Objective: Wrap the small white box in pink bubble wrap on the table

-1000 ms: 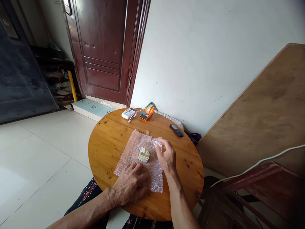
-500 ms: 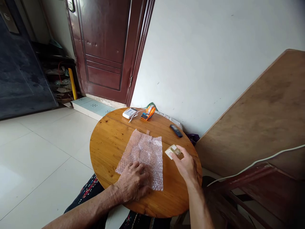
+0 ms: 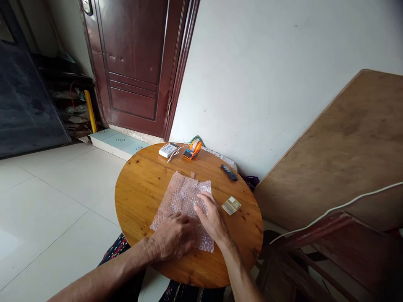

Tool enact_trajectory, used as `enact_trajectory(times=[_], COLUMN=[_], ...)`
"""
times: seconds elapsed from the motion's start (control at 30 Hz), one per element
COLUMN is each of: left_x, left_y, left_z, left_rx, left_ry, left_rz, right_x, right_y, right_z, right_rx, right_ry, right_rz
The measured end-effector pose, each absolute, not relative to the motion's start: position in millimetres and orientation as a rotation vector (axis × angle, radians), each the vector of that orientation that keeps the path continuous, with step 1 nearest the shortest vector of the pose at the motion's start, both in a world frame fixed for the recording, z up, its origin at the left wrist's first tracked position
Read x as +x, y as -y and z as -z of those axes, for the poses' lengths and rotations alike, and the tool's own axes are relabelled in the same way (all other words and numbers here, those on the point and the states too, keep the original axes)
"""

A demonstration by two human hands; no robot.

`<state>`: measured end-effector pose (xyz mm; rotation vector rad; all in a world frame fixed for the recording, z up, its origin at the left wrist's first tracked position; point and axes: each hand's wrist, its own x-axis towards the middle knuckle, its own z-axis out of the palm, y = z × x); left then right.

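A sheet of clear bubble wrap [image 3: 181, 197] lies on the round wooden table [image 3: 135, 201]. My left hand [image 3: 176, 237] is at its near edge, fingers curled down onto the wrap; the fingertips are hidden. Over the right part of the sheet is my right hand [image 3: 212, 218], thumb and fingers apart, with nothing held between them. To the right of that hand, a small olive-and-white box [image 3: 231, 205] sits on the bare wood.
Toward the back of the table are a white device with a cable [image 3: 168, 150], an orange tape dispenser [image 3: 192, 150] and a dark, pixelated object [image 3: 229, 172]. Behind stand a wall and a brown door [image 3: 135, 63]. A wooden board [image 3: 340, 151] leans at the right.
My right hand has let go of the small box, leaving it on the table, and moved left over the bubble wrap. My left hand has stayed at the near edge.
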<state>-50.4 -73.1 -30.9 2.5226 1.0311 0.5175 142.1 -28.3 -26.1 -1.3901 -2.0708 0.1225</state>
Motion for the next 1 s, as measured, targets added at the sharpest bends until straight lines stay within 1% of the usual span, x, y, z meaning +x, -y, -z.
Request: enact_trajectory(times=[0.13, 0.23, 0.4, 0.67, 0.73, 0.93, 1.0], left_x=[-53.8, -52.3, -48.2, -48.8, -46.3, -46.8, -56.5], left_y=[45.0, 24.7, 1.0, -7.2, 0.3, 30.9, 41.0], left_z=[23.6, 32.2, 47.2, 44.0, 42.2, 44.6, 46.9], left_rx=[2.548, 2.548, 2.547, 2.552, 2.595, 2.683, 2.662], left_ry=[-1.227, -1.362, -1.393, -1.474, -1.451, -1.087, -1.075], left_rz=[-0.632, -0.525, -0.453, -0.449, -0.457, -0.397, -0.404], right_x=[142.9, 150.3, 154.7, 152.7, 152.0, 151.7, 151.9], right_y=[19.3, 13.1, -4.3, -11.5, -8.9, -8.6, -9.6], right_z=[44.7, 49.7, 52.1, 62.9, 62.5, 63.0, 64.9], right_rx=[-1.494, -1.567, -1.586, -1.568, -1.572, -1.578, -1.566], right_ry=[2.095, 2.162, 2.232, 2.133, 2.126, 2.101, 2.080], right_rz=[-0.147, -0.130, -0.108, -0.052, -0.059, -0.054, -0.039])
